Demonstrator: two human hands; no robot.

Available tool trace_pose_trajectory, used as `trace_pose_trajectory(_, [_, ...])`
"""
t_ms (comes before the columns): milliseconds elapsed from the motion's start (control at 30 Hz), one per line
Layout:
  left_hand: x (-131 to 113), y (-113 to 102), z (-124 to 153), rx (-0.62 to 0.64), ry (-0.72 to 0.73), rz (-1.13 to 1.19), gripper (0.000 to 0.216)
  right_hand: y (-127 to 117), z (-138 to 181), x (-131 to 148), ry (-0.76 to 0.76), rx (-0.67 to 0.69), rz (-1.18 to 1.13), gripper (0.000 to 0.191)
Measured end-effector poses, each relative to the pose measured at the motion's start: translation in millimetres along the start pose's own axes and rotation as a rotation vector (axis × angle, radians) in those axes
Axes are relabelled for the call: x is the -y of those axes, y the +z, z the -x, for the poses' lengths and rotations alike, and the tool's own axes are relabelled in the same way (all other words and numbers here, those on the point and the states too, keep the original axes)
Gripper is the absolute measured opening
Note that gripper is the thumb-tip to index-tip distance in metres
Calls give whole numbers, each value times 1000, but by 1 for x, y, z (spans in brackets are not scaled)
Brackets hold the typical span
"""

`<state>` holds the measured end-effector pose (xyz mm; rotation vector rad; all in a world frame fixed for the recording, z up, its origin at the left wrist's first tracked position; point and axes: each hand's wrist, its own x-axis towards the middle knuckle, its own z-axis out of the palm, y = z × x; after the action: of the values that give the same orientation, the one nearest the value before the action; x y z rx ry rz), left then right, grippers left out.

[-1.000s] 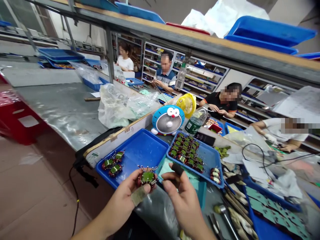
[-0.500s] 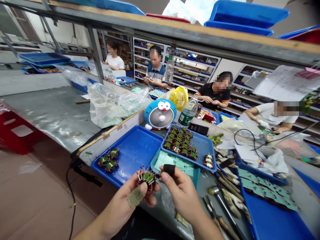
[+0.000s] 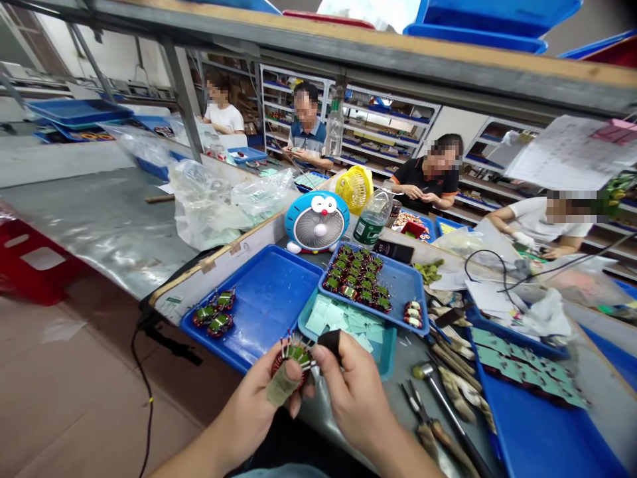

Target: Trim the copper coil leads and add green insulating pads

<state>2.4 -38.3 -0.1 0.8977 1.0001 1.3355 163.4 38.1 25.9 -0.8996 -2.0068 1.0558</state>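
A wire-wound toroidal coil, with a green centre and several stiff leads pointing up, sits in my left hand. That hand is closed around it, its taped thumb pressing the near side. My right hand wears a black cover on a fingertip. Its thumb and index finger pinch at a lead on the coil's right side; the exact contact is partly hidden. Beyond the left hand, a few similar coils lie in a blue tray. More finished-looking coils fill part of a second blue tray.
A teal tray holds pale green cards. Right of my hands lie a hammer, pliers and a long blue tray with card-topped parts. A cartoon fan and a bottle stand behind. Co-workers sit opposite.
My right hand has moved in against the coil, its fingertips closing at the lead. The left hand still holds the coil, its thumb more upright. The view has shifted slightly.
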Motion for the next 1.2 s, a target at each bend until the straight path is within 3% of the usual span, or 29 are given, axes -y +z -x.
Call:
trace_pose_trajectory(100, [-2,0,-1,4,5,-50,47,-3,1,-2,-47,-25,99,35])
trace_pose_trajectory(267, [-3,0,1,41,-29,-106,52,-26,-13,2,-63,205,42,24])
trace_pose_trajectory(367, [-6,-1,4,63,-55,-216,53,-35,-23,7,-96,283,61,32])
trace_pose_trajectory(500, [-15,-6,9,113,-40,-375,46,-28,-29,8,-61,312,-33,35])
trace_pose_trajectory(633, [-20,-15,14,88,15,-516,46,-14,-30,4,66,378,-210,31])
trace_pose_trajectory(767, [-15,-17,17,107,0,-461,49,-19,-27,3,119,452,-329,35])
trace_pose_trajectory(867, [-12,-16,18,122,-26,-388,50,-33,-27,5,34,452,-251,33])
trace_pose_trajectory(1067, [-16,-19,22,197,-66,-430,49,-46,-35,12,-272,508,170,37])
trace_pose_trajectory(1200, [-23,-19,26,223,-93,-412,49,-43,-39,14,-416,508,212,39])
